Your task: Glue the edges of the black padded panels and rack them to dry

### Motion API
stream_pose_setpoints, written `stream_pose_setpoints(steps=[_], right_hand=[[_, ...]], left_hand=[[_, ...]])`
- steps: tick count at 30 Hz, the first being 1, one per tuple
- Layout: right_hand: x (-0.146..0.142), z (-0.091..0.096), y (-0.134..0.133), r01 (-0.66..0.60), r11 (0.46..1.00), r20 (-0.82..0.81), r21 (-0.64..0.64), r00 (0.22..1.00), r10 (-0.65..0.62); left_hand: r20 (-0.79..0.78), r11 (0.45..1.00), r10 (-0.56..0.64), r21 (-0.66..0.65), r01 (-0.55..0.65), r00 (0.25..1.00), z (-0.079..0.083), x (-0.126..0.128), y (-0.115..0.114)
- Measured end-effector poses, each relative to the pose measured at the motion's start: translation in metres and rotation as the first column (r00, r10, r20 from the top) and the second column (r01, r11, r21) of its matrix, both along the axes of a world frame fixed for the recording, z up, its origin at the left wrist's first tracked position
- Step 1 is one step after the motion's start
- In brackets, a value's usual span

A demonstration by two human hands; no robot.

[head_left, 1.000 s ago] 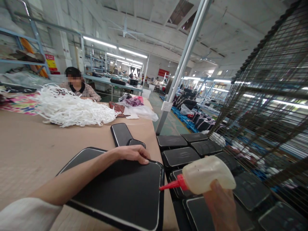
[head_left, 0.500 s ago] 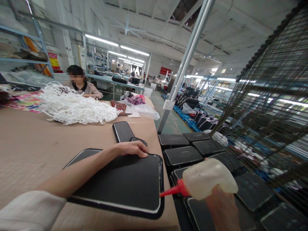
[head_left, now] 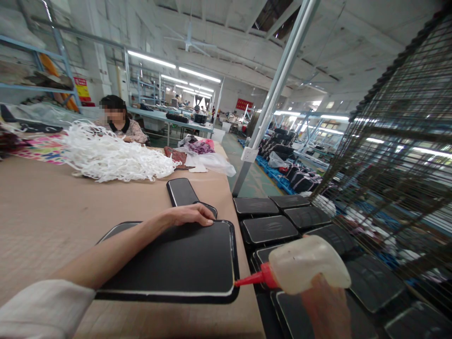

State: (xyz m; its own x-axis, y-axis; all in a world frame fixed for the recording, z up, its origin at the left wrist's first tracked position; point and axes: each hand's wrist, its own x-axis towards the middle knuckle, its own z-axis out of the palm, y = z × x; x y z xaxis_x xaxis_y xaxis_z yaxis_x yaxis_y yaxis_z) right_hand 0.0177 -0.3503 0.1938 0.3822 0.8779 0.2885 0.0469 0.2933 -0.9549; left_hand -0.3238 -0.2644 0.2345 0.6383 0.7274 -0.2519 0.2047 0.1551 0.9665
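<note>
A black rounded rectangular panel [head_left: 176,263] with a white line along its border lies on the brown-covered table. My left hand [head_left: 192,215] is closed on the panel's far edge near the right corner, thumb on top and the other fingers mostly hidden beyond it. In my right hand [head_left: 326,301] is a cloudy squeeze bottle [head_left: 307,263] with a red nozzle [head_left: 256,277], tilted sideways. The nozzle tip meets the white line near the panel's near right corner. Just past my left hand lie smaller black panels [head_left: 182,192].
To the right, stacks of similar black panels [head_left: 270,229] stand beside the table edge [head_left: 252,301]. White strips [head_left: 116,155] are heaped at the back, with a co-worker [head_left: 118,125] behind them. A metal post [head_left: 268,103] and a wire mesh rack [head_left: 406,117] rise on the right.
The panel has turned slightly, its near right corner swinging away from me. My left hand has moved a little left and farther off with it. The bottle has stayed nearly in place.
</note>
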Motion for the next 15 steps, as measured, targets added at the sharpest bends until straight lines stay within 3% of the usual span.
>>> stream_pose_setpoints(steps=[5, 9, 15], right_hand=[[-0.010, 0.001, -0.009, 0.001, 0.999, -0.077, -0.034, 0.997, -0.003], [-0.030, 0.001, -0.021, 0.127, 0.992, -0.210, -0.003, 0.970, -0.125], [-0.034, -0.021, -0.021, 0.206, 0.974, -0.168, 0.090, 0.968, -0.189]], left_hand=[[0.029, 0.999, 0.041, 0.009, -0.042, 0.999, -0.003, -0.005, 0.001], [0.022, 0.995, 0.102, -0.018, -0.101, 0.995, -0.005, -0.007, 0.003], [0.072, 0.986, 0.157, -0.058, -0.153, 0.985, -0.011, -0.009, 0.007]])
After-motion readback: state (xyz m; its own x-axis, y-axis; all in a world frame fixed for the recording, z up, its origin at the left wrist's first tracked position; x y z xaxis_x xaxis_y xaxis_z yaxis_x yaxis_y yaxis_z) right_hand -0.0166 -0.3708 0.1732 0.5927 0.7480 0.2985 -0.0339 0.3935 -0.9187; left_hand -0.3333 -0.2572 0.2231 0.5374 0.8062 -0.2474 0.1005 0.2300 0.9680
